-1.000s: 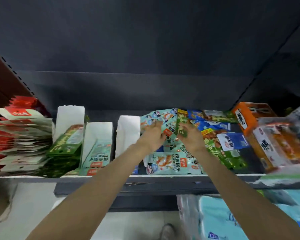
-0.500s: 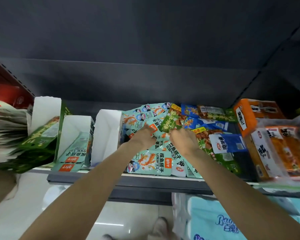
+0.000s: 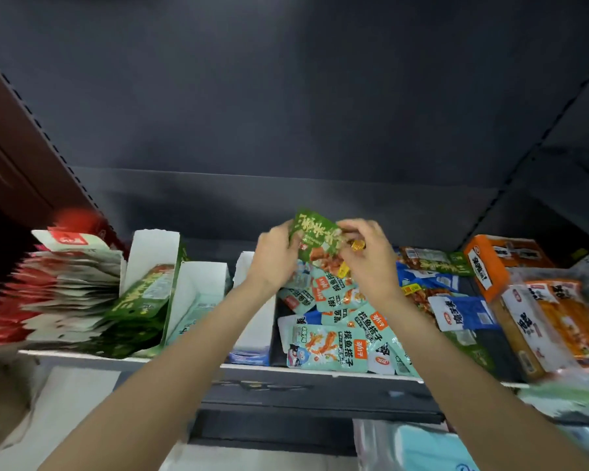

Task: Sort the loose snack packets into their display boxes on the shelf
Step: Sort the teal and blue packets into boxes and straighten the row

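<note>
Above the teal packets (image 3: 334,321), both hands (image 3: 323,256) pinch 1 green packet (image 3: 315,241).

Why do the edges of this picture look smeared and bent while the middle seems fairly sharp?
Head view: the wide-angle lens bows the shelf edge; the red packets at the left and the orange packs at the right smear with motion blur; the green packet between left hand and right hand stays readable; the upper half is dim.

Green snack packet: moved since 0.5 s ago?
Yes. Green snack packet rose off the teal packet pile, now held up by left hand and right hand.
</note>
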Demonstrator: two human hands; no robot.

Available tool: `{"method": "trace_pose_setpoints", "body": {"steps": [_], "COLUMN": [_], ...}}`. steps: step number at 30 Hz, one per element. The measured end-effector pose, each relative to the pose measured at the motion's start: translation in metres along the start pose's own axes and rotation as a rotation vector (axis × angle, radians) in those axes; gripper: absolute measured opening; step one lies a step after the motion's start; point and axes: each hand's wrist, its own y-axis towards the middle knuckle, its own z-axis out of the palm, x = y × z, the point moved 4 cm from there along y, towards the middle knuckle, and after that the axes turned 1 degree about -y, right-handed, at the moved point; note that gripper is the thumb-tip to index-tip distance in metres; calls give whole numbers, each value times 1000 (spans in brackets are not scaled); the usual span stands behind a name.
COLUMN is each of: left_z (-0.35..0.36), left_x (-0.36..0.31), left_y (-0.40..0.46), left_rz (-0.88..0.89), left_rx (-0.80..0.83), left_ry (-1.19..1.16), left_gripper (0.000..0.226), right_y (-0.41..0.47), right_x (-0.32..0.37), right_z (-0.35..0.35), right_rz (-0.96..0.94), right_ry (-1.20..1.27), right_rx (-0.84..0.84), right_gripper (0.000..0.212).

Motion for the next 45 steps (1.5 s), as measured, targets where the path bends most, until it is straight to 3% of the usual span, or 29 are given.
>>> {"method": "trace_pose_setpoints", "body": {"steps": [3, 6, 10, 14, 17, 20, 24, 29, 31, 35, 38, 45], "left_z": [-51, -106, -173, -230, -248, -247, -233, -225, -224, -206, -192, -156], "left_x": [9, 23, 49, 80, 105, 127, 136, 135, 139, 150, 159, 114], "left_y": [-12, -26, -48, -66, -74, -76, -77, -78, -79, -79, -79, -66], "left_rz": [172, 245, 332, 384, 350, 288, 251, 498, 507, 388, 276, 304], "left_rx": [-7, -41, -95, -160, -105, 24, 248, 206, 252, 423, 488, 244], "left_ry": [125, 125, 174, 236, 251, 341, 693, 1131, 1228, 1224, 1204, 953], "left_gripper": [19, 14, 27, 22, 15, 15, 34, 34, 28, 24, 52, 35], "right_y": [0, -7, -17, -26, -35, -46, -55, -56, -55, -53, -54, -53], "right_x": [29, 65, 113, 151, 157, 150, 141, 143, 142, 133, 128, 92], "right_z": [30, 77, 137, 189, 221, 240, 255, 256, 259, 265, 255, 184], "right_rz": [-37, -96, -136, -151, -119, -68, -33, -80, -66, 17, 25, 120], "right_ry": [-137, -160, -33, -25, -11, -52, -130, -294, -349, -379, -367, -196], "right_rx": [132, 230, 205, 197, 229, 281, 411, 394, 426, 523, 522, 320], "right_gripper": [44, 17, 9, 18, 18, 17, 25, 29, 31, 44, 45, 37]}}
